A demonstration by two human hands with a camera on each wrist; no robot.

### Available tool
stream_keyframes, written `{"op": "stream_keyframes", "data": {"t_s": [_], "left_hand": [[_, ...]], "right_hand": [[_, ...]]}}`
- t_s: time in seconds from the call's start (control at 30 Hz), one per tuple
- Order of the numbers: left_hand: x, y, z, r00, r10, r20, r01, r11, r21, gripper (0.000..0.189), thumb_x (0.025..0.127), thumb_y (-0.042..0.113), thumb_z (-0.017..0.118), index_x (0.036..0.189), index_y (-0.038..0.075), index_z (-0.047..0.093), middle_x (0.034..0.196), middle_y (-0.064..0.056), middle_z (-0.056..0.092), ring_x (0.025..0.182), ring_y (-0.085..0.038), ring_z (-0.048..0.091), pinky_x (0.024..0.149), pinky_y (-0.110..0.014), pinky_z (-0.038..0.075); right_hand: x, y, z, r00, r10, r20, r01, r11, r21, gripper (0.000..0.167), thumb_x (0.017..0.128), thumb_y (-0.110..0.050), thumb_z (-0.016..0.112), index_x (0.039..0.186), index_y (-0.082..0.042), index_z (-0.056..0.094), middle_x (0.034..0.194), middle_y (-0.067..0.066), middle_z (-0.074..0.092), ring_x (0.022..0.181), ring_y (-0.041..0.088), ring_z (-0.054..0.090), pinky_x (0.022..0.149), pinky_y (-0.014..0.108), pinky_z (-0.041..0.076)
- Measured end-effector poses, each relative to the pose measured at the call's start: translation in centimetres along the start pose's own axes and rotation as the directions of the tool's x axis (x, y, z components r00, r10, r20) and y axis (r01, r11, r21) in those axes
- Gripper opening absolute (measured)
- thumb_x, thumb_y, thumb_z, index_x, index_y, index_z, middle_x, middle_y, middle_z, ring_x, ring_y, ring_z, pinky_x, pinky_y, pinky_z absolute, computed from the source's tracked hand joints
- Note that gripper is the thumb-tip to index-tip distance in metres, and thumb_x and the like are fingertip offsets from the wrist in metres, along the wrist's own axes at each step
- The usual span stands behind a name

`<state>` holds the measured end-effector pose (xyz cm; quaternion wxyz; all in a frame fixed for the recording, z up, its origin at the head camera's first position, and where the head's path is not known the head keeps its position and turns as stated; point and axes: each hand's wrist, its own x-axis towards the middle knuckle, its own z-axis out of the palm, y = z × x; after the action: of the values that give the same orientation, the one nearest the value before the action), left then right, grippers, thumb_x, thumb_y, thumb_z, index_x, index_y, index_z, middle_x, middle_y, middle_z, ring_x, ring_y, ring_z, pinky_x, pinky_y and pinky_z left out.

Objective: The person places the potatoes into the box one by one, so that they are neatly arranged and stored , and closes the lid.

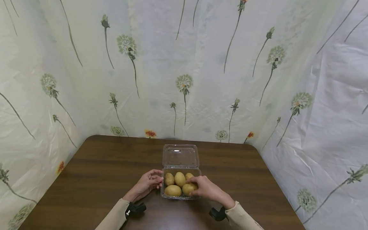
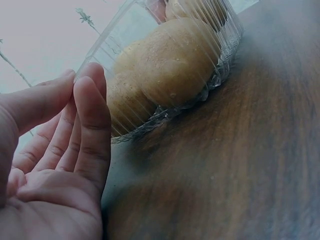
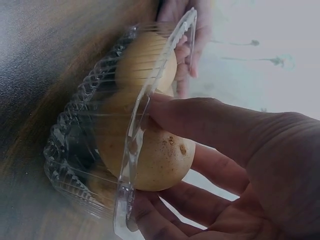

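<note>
A clear plastic clamshell container stands on the table with its lid swung back. Several yellow-brown potatoes lie inside it. My left hand pinches the container's left rim between thumb and fingers; the left wrist view shows the thumb at that edge. At the front right corner, my right hand grips a potato within the container. Seen from the right wrist, the thumb lies on one side of this potato and the fingers curl round its other side, partly hidden behind it.
The dark brown wooden table reaches back to a pale curtain printed with dandelions, which also hangs along both sides. Each wrist wears a black camera device, one at the left sleeve and one at the right sleeve.
</note>
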<state>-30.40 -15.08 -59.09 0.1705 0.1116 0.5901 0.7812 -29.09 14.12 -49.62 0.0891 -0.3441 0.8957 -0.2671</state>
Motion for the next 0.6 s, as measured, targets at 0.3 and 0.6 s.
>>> {"op": "stream_keyframes", "data": {"t_s": [0.3, 0.6], "left_hand": [[-0.03, 0.01, 0.04, 1.0, 0.015, 0.027, -0.015, 1.0, -0.02, 0.038, 0.095, 0.005, 0.059, 0.128, -0.003, 0.041, 0.082, 0.002, 0.066, 0.072, -0.008, 0.062, 0.064, -0.02, 0.051], [-0.03, 0.15, 0.07, 1.0, -0.009, 0.002, 0.009, 1.0, -0.017, 0.041, 0.094, 0.008, 0.061, 0.129, -0.002, 0.042, 0.082, 0.001, 0.066, 0.072, -0.01, 0.062, 0.064, -0.021, 0.051]], "right_hand": [[-0.12, 0.04, 0.35, 1.0, -0.017, 0.018, 0.017, 1.0, 0.003, 0.042, 0.077, -0.01, 0.079, 0.117, -0.003, 0.068, 0.104, 0.006, 0.07, 0.082, 0.005, 0.059, 0.067, 0.019, 0.048], [-0.16, 0.02, 0.41, 0.999, -0.042, -0.014, 0.042, 0.999, -0.019, 0.035, 0.077, -0.006, 0.077, 0.111, -0.004, 0.071, 0.104, 0.005, 0.071, 0.087, 0.006, 0.06, 0.07, 0.02, 0.05]]}}
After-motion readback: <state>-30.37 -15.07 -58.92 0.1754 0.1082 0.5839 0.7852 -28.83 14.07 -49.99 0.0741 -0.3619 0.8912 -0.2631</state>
